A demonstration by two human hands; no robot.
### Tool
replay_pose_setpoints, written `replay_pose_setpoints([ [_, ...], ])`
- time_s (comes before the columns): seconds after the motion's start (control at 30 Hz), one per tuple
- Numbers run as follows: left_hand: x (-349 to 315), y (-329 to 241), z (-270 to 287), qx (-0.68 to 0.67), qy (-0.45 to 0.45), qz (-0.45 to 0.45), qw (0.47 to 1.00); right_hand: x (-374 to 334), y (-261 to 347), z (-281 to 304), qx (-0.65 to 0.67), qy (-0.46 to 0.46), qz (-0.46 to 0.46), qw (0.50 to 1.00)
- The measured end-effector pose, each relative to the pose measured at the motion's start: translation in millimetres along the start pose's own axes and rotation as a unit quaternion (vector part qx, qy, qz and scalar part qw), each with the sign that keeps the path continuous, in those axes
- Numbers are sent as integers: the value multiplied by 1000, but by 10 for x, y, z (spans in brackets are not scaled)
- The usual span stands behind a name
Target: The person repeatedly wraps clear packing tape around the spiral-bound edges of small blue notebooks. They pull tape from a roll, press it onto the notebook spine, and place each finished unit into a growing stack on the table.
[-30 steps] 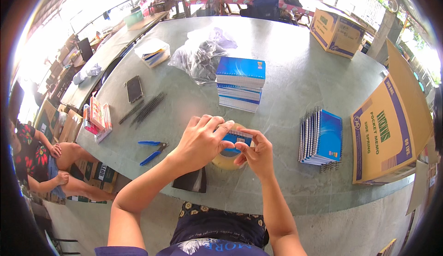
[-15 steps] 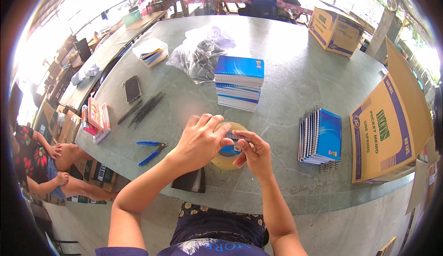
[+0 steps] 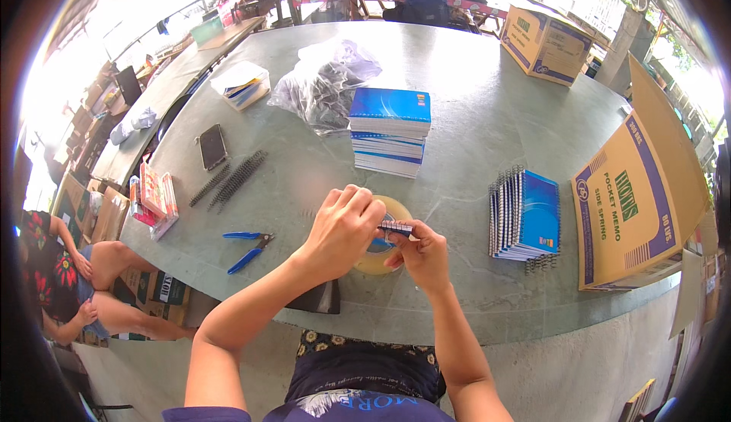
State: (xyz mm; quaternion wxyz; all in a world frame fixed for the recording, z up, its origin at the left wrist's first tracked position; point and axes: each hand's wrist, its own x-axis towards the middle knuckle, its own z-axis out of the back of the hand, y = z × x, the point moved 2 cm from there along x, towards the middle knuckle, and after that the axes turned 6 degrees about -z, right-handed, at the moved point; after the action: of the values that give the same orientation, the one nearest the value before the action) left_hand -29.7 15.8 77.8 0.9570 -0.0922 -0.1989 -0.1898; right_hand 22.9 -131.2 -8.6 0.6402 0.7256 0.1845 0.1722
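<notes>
Right now, the right hand [image 3: 417, 251] pinches a small spiral-type notebook [image 3: 397, 228] between thumb and fingers, near the middle of the frame, its holed edge turned up. The left hand [image 3: 344, 222] meets the notebook's left end with fingers drawn together; what that grip pinches is hidden, so I cannot tell. As a judgement, the step in hand, work along the holed edge, calls for a firm right pinch that keeps the pages squared and the holes aligned, while the left turns lightly; forcing could bend holes or wire. Just below sits a tape roll [image 3: 371, 264], which could snag a dipping corner. Toward the lower edge, a dark pouch [image 3: 326, 300] lies by the table [image 3: 449, 308] rim, close under the left forearm. Moving room opens rightward, up to the coil-bound notebooks [image 3: 539, 213]; leftward, blue-handled cutters [image 3: 245, 261] and loose black coils [image 3: 240, 181] narrow it.
</notes>
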Motion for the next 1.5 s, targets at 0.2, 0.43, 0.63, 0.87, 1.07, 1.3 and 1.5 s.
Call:
replay_pose_setpoints([
  [0.2,8,5,-8,-22,-45,-23,998,9,-19,105,2,-19,54,998],
  [0.43,59,-32,-69,-37,-30,-8,999,10,-10,113,-39,5,97,994],
  [0.63,116,-45,-76,-52,-6,4,999,18,-43,123,-34,-5,100,994],
  [0.87,62,18,-168,-130,15,11,991,17,-25,125,-54,-26,62,996],
  [1.07,116,-41,-220,-179,-23,-40,983,7,8,147,-71,-30,74,994],
  [1.3,98,-38,-241,-228,-19,-11,974,12,-61,142,-67,-37,100,992],
  [1.5,169,-11,-68,-175,7,20,984,-9,41,186,-142,-26,66,987],
])
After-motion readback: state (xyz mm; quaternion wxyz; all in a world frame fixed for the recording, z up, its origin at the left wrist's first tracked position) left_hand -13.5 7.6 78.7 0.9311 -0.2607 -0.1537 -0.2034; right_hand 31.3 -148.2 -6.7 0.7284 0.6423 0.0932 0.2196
